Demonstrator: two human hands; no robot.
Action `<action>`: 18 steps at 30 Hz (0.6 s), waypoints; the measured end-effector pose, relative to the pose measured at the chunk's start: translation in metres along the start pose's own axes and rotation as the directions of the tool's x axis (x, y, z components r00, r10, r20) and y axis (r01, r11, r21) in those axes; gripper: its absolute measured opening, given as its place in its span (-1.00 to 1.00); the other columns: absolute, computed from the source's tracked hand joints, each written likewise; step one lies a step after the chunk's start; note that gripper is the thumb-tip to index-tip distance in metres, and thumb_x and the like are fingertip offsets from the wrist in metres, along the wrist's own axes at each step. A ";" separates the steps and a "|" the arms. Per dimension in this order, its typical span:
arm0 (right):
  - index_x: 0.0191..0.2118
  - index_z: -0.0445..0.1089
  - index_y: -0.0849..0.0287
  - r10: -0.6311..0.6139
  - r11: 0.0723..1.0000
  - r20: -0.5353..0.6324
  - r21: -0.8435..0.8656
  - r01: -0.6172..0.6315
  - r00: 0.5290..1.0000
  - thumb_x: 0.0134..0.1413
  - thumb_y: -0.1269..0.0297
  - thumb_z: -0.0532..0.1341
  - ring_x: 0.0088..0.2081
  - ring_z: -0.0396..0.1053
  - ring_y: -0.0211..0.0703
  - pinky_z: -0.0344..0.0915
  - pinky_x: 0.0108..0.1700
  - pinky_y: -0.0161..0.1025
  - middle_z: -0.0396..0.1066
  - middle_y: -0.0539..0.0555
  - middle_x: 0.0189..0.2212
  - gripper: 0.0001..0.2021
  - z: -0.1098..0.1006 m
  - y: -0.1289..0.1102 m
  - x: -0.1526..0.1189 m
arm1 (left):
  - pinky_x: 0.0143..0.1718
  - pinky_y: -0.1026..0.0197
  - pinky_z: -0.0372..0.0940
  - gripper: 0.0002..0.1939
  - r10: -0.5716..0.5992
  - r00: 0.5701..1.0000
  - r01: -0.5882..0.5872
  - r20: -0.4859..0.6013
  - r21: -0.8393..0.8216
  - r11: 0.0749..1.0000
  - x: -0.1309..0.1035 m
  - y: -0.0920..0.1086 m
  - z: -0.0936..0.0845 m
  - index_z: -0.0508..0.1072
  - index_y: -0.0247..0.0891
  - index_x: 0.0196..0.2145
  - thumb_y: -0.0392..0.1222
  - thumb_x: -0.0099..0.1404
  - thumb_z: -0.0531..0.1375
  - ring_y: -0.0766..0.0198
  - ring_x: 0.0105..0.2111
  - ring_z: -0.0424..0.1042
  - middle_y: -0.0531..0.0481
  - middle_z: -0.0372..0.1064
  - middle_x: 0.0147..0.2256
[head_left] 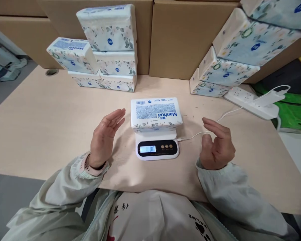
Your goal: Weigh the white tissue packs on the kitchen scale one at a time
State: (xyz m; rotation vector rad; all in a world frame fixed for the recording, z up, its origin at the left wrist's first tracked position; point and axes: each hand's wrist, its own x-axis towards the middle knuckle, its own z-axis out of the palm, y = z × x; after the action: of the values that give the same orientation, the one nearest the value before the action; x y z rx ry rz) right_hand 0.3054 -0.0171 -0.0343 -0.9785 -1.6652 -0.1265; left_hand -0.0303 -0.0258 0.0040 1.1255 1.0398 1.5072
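Note:
A pack of tissues (154,113), white with blue print and a floral edge, rests on the white digital scale (157,155) in the middle of the table. The lit display seems to end in 0.0, though its first digits are faint. To the left of the pack, my left hand (105,139) is raised with fingers stretched out, touching nothing. My right hand (217,145) hovers right of the scale, apart from it, palm turned inward and fingers extended. Neither hand holds anything.
Stacked tissue packs (115,63) stand at the back left, and another stack (225,75) at the back right. A white power strip (251,102) lies beside it, its cable (228,113) running to the scale. Cardboard boxes (190,40) line the back. A cable hole (52,72) sits at the left.

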 end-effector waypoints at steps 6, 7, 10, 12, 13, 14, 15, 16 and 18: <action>0.17 0.51 -0.05 0.087 0.996 0.039 -0.019 -0.087 0.995 0.37 0.45 0.18 -0.28 0.46 -0.01 0.42 -0.20 0.02 0.56 0.05 -0.30 -0.62 -0.005 -0.009 -0.002 | 0.48 -0.18 0.24 -0.49 -0.015 1.000 0.014 -0.012 -0.018 1.000 0.001 -0.003 0.000 0.66 -0.09 0.12 0.23 0.49 0.13 -0.01 0.36 0.42 -0.08 0.54 0.24; 0.14 0.52 -0.07 0.093 0.996 0.044 -0.015 -0.092 0.995 0.37 0.44 0.19 -0.30 0.46 -0.01 0.41 -0.21 0.01 0.55 0.04 -0.31 -0.64 -0.005 -0.010 -0.001 | 0.48 -0.19 0.24 -0.49 -0.016 1.000 0.016 -0.016 -0.018 1.000 0.001 -0.003 0.000 0.66 -0.09 0.12 0.24 0.49 0.13 -0.02 0.36 0.42 -0.08 0.54 0.24; 0.03 0.54 -0.10 0.122 0.992 0.049 -0.015 -0.122 0.991 0.38 0.39 0.19 -0.32 0.48 0.01 0.41 -0.23 0.04 0.56 0.05 -0.31 -0.73 -0.004 -0.011 -0.001 | 0.49 -0.20 0.22 -0.49 -0.028 0.999 0.028 -0.025 -0.019 0.999 0.001 -0.002 0.001 0.66 -0.10 0.09 0.25 0.47 0.14 -0.03 0.36 0.42 -0.10 0.54 0.23; -0.02 0.54 -0.10 0.150 0.989 0.042 -0.020 -0.149 0.988 0.39 0.35 0.20 -0.31 0.49 0.03 0.42 -0.22 0.08 0.57 0.07 -0.31 -0.78 -0.003 -0.011 -0.002 | 0.48 -0.20 0.22 -0.50 -0.044 0.998 0.044 -0.032 -0.013 0.999 0.001 -0.002 0.002 0.65 -0.10 0.08 0.25 0.46 0.15 -0.04 0.36 0.42 -0.10 0.54 0.23; -0.04 0.54 -0.10 0.154 0.988 0.037 -0.020 -0.153 0.987 0.39 0.33 0.21 -0.31 0.50 0.03 0.43 -0.22 0.09 0.57 0.06 -0.31 -0.80 -0.003 -0.010 -0.002 | 0.48 -0.21 0.22 -0.50 -0.051 0.998 0.051 -0.035 -0.009 0.999 0.001 -0.001 0.003 0.65 -0.10 0.08 0.25 0.46 0.14 -0.04 0.36 0.42 -0.11 0.54 0.23; -0.05 0.53 -0.08 0.150 0.989 0.031 -0.019 -0.150 0.988 0.38 0.32 0.21 -0.30 0.51 0.03 0.44 -0.22 0.08 0.57 0.06 -0.31 -0.82 -0.002 -0.010 -0.002 | 0.48 -0.21 0.22 -0.49 -0.057 0.998 0.057 -0.037 -0.005 0.998 0.001 -0.001 0.003 0.64 -0.11 0.08 0.25 0.45 0.14 -0.05 0.36 0.41 -0.11 0.54 0.23; -0.05 0.53 -0.05 0.140 0.990 0.030 -0.017 -0.140 0.990 0.37 0.31 0.22 -0.29 0.51 0.01 0.44 -0.21 0.07 0.57 0.05 -0.31 -0.83 -0.002 -0.009 -0.002 | 0.48 -0.22 0.22 -0.49 -0.060 0.998 0.060 -0.037 -0.001 0.998 0.000 -0.001 0.003 0.64 -0.11 0.08 0.25 0.45 0.14 -0.06 0.37 0.41 -0.12 0.54 0.24; -0.05 0.53 -0.03 0.132 0.991 0.029 -0.014 -0.132 0.991 0.37 0.31 0.22 -0.29 0.52 0.00 0.45 -0.20 0.06 0.57 0.05 -0.31 -0.84 -0.002 -0.009 -0.002 | 0.48 -0.23 0.22 -0.48 -0.062 0.997 0.062 -0.038 0.003 0.998 0.000 -0.001 0.003 0.63 -0.12 0.08 0.26 0.45 0.13 -0.06 0.37 0.41 -0.13 0.53 0.24; -0.03 0.54 -0.01 0.130 0.992 0.031 -0.004 -0.130 0.991 0.36 0.32 0.23 -0.27 0.52 -0.01 0.44 -0.18 0.04 0.58 0.05 -0.29 -0.83 -0.001 -0.009 -0.002 | 0.48 -0.24 0.21 -0.48 -0.063 0.997 0.063 -0.037 0.005 0.998 0.000 -0.002 0.003 0.63 -0.13 0.09 0.26 0.46 0.13 -0.07 0.36 0.41 -0.14 0.53 0.23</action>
State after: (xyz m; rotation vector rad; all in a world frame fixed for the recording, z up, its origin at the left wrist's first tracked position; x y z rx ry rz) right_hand 0.3003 -0.0246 -0.0315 -1.0919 -1.6246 -0.0256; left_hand -0.0270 -0.0248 0.0030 1.0638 1.0960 1.4803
